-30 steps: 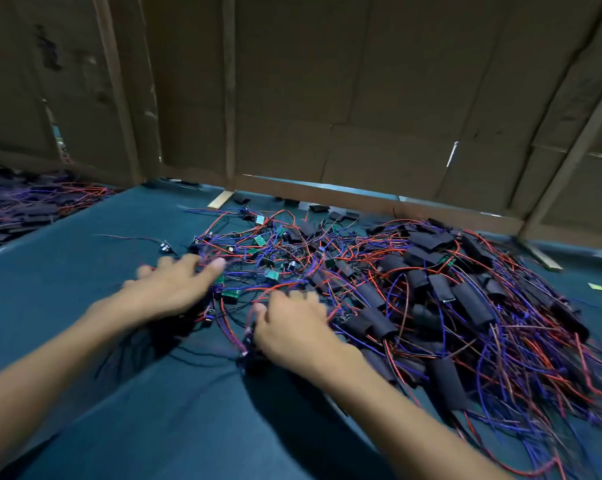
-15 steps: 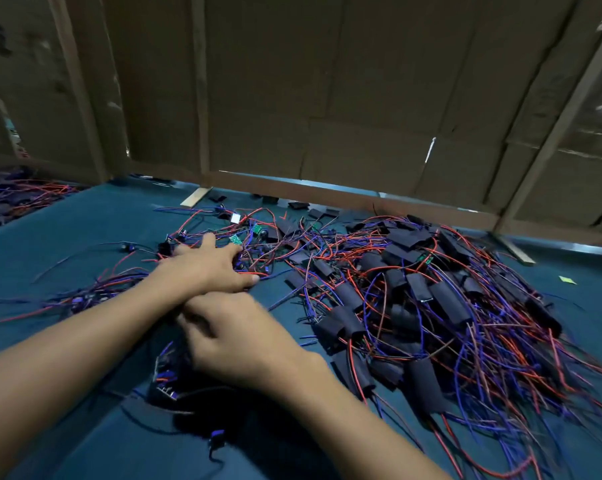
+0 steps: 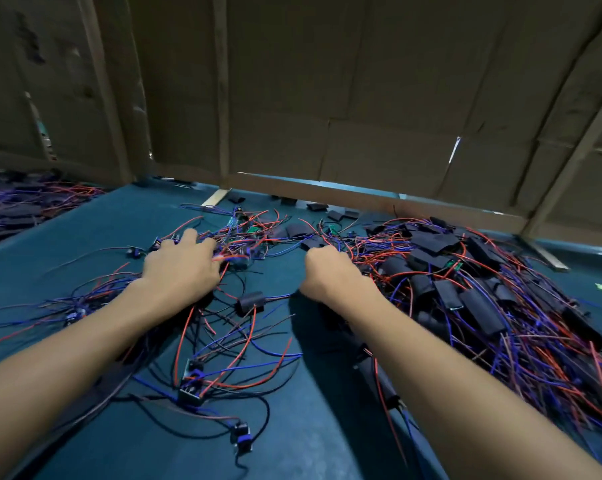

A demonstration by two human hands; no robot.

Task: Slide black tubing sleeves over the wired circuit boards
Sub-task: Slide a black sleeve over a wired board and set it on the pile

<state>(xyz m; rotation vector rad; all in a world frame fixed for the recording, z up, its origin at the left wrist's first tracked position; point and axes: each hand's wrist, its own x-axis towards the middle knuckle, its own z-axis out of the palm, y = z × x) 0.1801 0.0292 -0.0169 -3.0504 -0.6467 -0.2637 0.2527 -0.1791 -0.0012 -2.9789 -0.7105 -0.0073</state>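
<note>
Teal cloth table [image 3: 84, 237] is lying under everything; I'm resting my left hand [image 3: 183, 268], fingers spread, on loose red-and-blue-wired green circuit boards [image 3: 244, 244], while my clenched right hand [image 3: 330, 273], contents hidden, is touching the heap of black-sleeved boards [image 3: 465, 289] to the table's right.

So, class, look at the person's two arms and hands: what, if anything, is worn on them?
Nothing shows on them. The left hand and right hand wear no gloves, rings or watch, and both forearms are without sleeves right to the frame's edge.
</note>
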